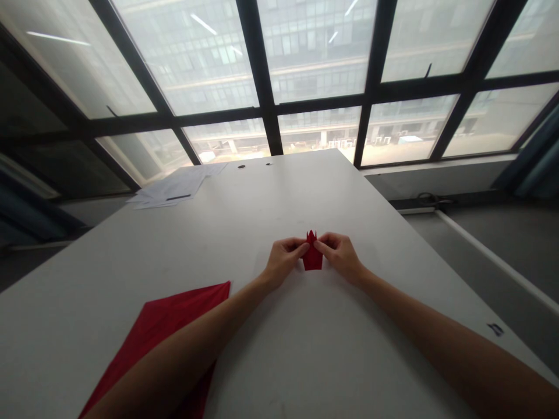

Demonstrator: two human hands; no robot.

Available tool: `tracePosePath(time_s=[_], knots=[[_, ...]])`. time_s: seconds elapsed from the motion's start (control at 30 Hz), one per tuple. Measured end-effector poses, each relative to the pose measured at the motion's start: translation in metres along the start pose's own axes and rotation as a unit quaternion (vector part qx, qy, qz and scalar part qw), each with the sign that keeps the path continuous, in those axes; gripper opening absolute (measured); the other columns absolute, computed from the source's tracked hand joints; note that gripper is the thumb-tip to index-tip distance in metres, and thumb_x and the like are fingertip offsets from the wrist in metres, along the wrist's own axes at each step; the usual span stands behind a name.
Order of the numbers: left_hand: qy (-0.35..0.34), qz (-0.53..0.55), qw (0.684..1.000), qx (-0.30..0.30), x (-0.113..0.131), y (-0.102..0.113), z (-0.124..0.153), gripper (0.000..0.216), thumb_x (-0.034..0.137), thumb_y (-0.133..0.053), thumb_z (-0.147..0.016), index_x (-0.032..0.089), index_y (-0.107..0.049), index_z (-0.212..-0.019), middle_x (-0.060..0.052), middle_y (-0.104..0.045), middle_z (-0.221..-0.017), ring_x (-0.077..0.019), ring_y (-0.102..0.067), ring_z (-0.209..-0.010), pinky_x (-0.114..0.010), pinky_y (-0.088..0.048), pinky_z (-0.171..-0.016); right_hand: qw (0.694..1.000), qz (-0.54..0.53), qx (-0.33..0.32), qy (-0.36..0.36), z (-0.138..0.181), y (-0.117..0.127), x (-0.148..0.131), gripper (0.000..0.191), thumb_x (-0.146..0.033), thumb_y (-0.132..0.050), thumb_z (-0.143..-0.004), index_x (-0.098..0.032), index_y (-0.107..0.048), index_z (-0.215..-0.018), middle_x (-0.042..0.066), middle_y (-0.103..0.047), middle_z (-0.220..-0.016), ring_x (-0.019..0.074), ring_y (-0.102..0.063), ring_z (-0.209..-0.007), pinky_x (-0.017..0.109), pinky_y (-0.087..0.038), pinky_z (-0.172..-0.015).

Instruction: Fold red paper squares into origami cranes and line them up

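Between my two hands is a small piece of folded red paper [312, 257], with pointed tips at its top and a straight lower edge. My left hand [285, 256] pinches its left side between thumb and fingers. On the opposite side, my right hand [341, 252] pinches the paper the same way. Both hands are close to the white tabletop [262, 215]; whether the paper rests on it I cannot tell. A large red sheet [174, 317] lies at the lower left, partly hidden under my left forearm.
White papers [174, 185] lie loosely at the far left of the table, with a dark pen [179, 197] on them. A small dark object [495, 329] lies near the right edge. Large windows [318, 52] with black frames stand beyond the table.
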State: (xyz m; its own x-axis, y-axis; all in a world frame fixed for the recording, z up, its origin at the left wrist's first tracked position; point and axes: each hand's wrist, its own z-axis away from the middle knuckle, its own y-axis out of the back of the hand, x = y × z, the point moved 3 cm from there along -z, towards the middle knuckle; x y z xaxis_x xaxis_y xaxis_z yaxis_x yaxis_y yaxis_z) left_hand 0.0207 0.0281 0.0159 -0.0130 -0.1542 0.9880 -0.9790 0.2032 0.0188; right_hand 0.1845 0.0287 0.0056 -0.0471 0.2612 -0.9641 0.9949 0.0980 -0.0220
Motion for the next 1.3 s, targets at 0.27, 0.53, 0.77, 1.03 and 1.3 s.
tracePosePath(time_s=[0.27, 0.53, 0.77, 1.03, 1.3], knots=[[0.014, -0.014, 1.000, 0.006, -0.0042, 0.0028, -0.0021, 0.036, 0.048, -0.078, -0.073, 0.013, -0.072, -0.072, -0.003, -0.066, -0.068, -0.0115, -0.055, -0.059, -0.023, -0.042, -0.055, 1.000, 0.019, -0.019, 0.005, -0.0002, -0.0019, 0.0014, 0.029, -0.044, -0.070, -0.079, -0.016, -0.066, -0.070, 0.000, -0.061, -0.064, 0.0126, -0.049, -0.059, 0.026, -0.038, -0.055], [0.023, 0.000, 1.000, -0.001, -0.0047, 0.0022, -0.0025, 0.040, 0.051, -0.077, -0.074, 0.013, -0.069, -0.072, -0.002, -0.063, -0.066, -0.0102, -0.053, -0.056, -0.022, -0.039, -0.051, 0.999, 0.005, -0.050, -0.010, -0.0011, -0.0015, 0.0023, 0.030, -0.046, -0.072, -0.077, -0.016, -0.066, -0.074, 0.000, -0.063, -0.068, 0.0133, -0.051, -0.062, 0.027, -0.040, -0.058], [0.023, -0.010, 0.999, -0.024, -0.0077, 0.0016, -0.0025, 0.041, 0.053, -0.076, -0.076, 0.012, -0.071, -0.081, -0.006, -0.068, -0.074, -0.0121, -0.057, -0.062, -0.023, -0.044, -0.055, 0.998, -0.010, -0.055, -0.027, -0.0025, -0.0005, 0.0000, 0.033, -0.046, -0.075, -0.073, -0.017, -0.060, -0.067, -0.002, -0.057, -0.062, 0.0116, -0.047, -0.058, 0.026, -0.036, -0.054], [0.027, 0.029, 0.999, 0.026, -0.0074, 0.0038, -0.0022, 0.041, 0.052, -0.080, -0.072, 0.013, -0.066, -0.073, -0.002, -0.064, -0.068, -0.0110, -0.055, -0.059, -0.022, -0.042, -0.054, 0.996, 0.018, -0.088, -0.019, -0.0015, -0.0051, -0.0005, 0.030, -0.044, -0.069, -0.078, -0.016, -0.065, -0.068, -0.001, -0.059, -0.062, 0.0124, -0.048, -0.059, 0.026, -0.036, -0.055], [0.040, -0.015, 0.999, -0.020, -0.0055, 0.0004, -0.0027, 0.041, 0.052, -0.075, -0.078, 0.011, -0.074, -0.084, -0.006, -0.070, -0.077, -0.0131, -0.057, -0.064, -0.024, -0.043, -0.058, 1.000, 0.011, 0.002, -0.018, -0.0023, 0.0017, 0.0000, 0.031, -0.045, -0.069, -0.078, -0.016, -0.066, -0.068, -0.002, -0.055, -0.058, 0.0111, -0.043, -0.054, 0.026, -0.035, -0.053]])
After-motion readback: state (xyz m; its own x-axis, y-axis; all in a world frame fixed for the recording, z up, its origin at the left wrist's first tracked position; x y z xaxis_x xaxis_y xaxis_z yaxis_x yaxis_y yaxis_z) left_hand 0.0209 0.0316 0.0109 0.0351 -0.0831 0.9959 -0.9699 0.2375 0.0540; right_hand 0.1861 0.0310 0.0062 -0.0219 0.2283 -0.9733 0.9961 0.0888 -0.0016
